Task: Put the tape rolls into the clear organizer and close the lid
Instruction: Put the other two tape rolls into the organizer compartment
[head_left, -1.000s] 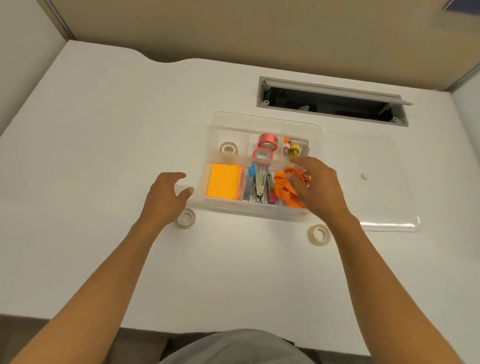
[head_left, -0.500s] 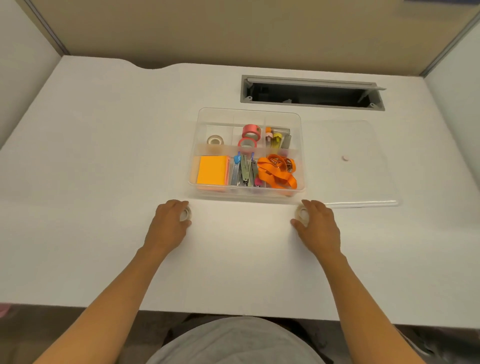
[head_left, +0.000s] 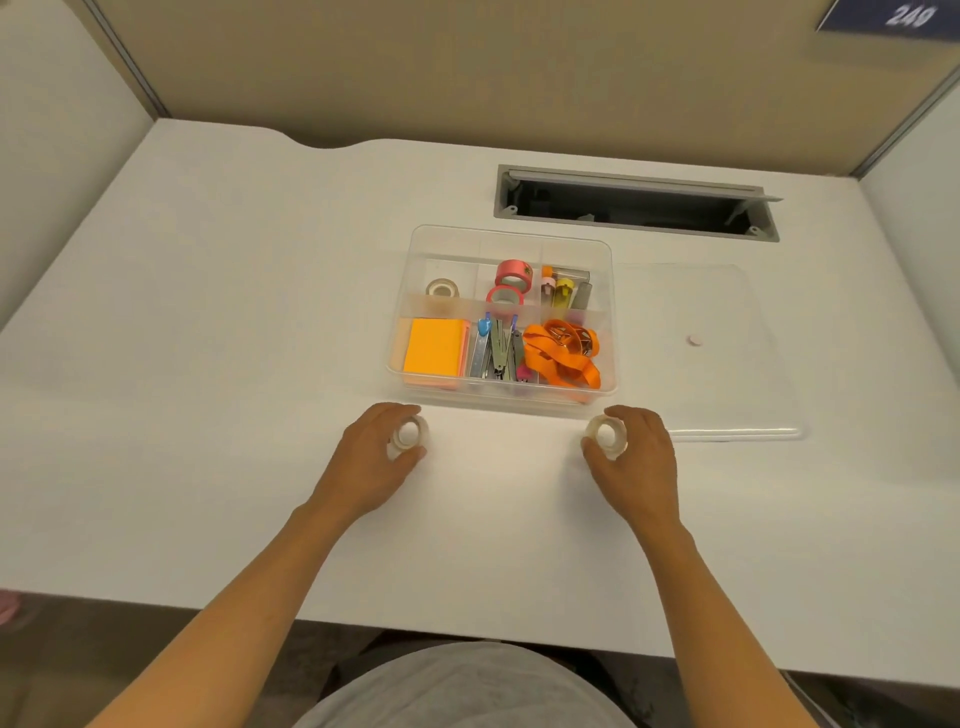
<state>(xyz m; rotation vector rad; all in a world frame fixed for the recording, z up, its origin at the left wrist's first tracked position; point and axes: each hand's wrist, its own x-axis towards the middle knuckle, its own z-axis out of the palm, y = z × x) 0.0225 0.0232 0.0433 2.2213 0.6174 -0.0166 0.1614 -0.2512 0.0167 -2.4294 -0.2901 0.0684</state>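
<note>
The clear organizer (head_left: 415, 244) sits open on the white desk, its flat clear lid (head_left: 727, 312) lying to its right. In its back compartments lie a whitish tape roll (head_left: 442, 287) and two pink tape rolls (head_left: 512, 274). In front of the organizer, my left hand (head_left: 371, 462) grips a whitish tape roll (head_left: 409, 434) between thumb and fingers. My right hand (head_left: 636, 457) grips another whitish tape roll (head_left: 607, 434) the same way. Both rolls are tilted up on edge, just off or at the desk surface.
The organizer also holds an orange sticky-note pad (head_left: 434, 353), staplers and clips (head_left: 498, 351), an orange lanyard (head_left: 563, 353) and small items (head_left: 563, 291). A grey cable slot (head_left: 636, 205) opens in the desk behind. Partition walls enclose the desk.
My right hand left the organizer and came down on the right roll; my left hand closed on the left roll. Both rolls are now gripped and tipped up.
</note>
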